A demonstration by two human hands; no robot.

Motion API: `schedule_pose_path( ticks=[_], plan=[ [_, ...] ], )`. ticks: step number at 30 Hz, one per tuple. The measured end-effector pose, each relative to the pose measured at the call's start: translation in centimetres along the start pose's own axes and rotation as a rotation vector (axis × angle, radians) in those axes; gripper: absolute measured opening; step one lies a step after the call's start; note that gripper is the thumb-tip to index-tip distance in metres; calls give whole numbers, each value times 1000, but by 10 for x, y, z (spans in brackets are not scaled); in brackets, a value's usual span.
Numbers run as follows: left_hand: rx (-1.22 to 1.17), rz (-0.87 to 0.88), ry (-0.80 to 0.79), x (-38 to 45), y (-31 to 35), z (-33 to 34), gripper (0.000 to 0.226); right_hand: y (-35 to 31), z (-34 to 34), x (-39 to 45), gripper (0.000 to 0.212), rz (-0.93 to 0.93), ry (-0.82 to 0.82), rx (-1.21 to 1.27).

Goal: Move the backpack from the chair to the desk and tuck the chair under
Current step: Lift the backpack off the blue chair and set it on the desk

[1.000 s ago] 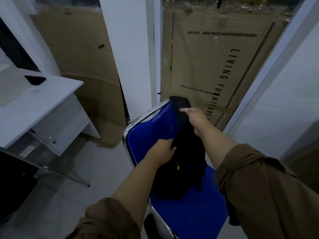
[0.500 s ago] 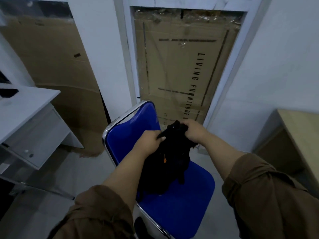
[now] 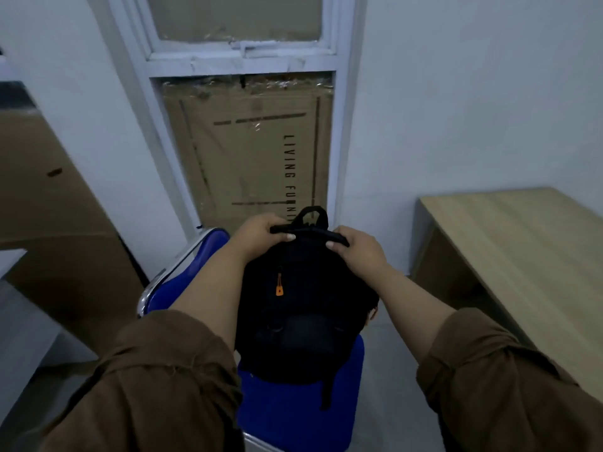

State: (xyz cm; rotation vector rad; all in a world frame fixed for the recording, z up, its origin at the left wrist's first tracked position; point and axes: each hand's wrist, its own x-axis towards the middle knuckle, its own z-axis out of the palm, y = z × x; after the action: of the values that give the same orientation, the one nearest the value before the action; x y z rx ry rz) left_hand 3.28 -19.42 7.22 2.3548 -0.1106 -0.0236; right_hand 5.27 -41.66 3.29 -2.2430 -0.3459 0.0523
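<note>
A black backpack (image 3: 303, 308) with an orange zipper pull hangs upright over the blue chair (image 3: 293, 415), its bottom at or just above the seat. My left hand (image 3: 261, 236) grips the top edge on the left side. My right hand (image 3: 355, 246) grips the same edge on the right. The carry loop sticks up between them. The chair's chrome-framed backrest (image 3: 182, 272) shows left of the bag. A light wooden desk (image 3: 522, 256) stands at the right against the wall.
A corner of a white desk (image 3: 9, 259) shows at the left edge. Large cardboard sheets (image 3: 254, 158) cover the window ahead and lean against the left wall. Pale tiled floor lies between the chair and the wooden desk.
My view has swung right, bringing the wooden desk in. Both hands have shifted to the bag's top edge and the backpack has come up higher over the seat.
</note>
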Motion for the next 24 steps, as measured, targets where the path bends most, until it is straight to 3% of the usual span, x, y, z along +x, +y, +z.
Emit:
schedule_pose_path(
  ticks=[2, 7, 15, 20, 24],
  plan=[
    [-30, 29, -33, 8, 13, -1, 2, -4, -15, -13, 5, 7, 93, -28],
    [-193, 103, -50, 27, 44, 17, 18, -6, -51, -46, 10, 85, 248, -120],
    [-265, 258, -37, 47, 134, 111, 41, 17, -149, -136, 13, 250, 619, -169],
    [-595, 260, -163, 29, 204, 191, 62, 29, -229, -215, 5, 326, 843, -200],
    [-727, 292, -327, 13, 268, 253, 59, 39, -292, -280, 10, 397, 960, -267]
  ],
)
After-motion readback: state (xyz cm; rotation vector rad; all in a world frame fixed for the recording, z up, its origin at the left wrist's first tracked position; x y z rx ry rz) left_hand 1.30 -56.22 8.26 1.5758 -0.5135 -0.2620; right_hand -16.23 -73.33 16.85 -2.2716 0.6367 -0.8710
